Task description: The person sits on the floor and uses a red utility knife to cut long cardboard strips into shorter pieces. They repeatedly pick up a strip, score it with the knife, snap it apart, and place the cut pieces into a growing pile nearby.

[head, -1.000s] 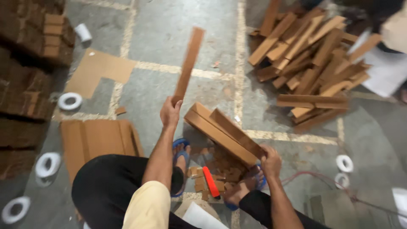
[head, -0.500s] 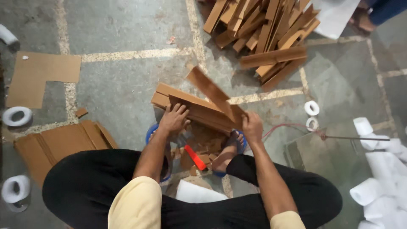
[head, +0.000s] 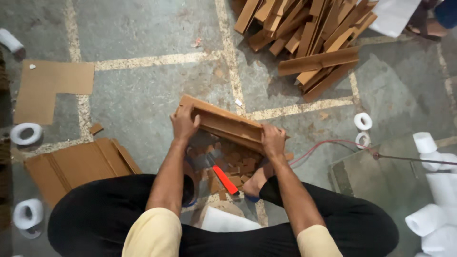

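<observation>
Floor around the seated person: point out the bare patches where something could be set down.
Bare concrete lies between the flat cardboard sheet and the heap of cardboard strips, beyond the stack both hands hold. Another patch lies between that stack and the tape rolls. Crowded: scraps and a red-handled tool under the hands, paper rolls at right.

Bare floor (head: 143, 95) ahead — strip pile (head: 309, 38) beyond

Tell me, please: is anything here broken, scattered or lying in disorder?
Yes. Small brown offcuts lie scattered below the bundle of cardboard strips held by the left hand and right hand. The strip pile behind lies crisscrossed, not stacked.
</observation>
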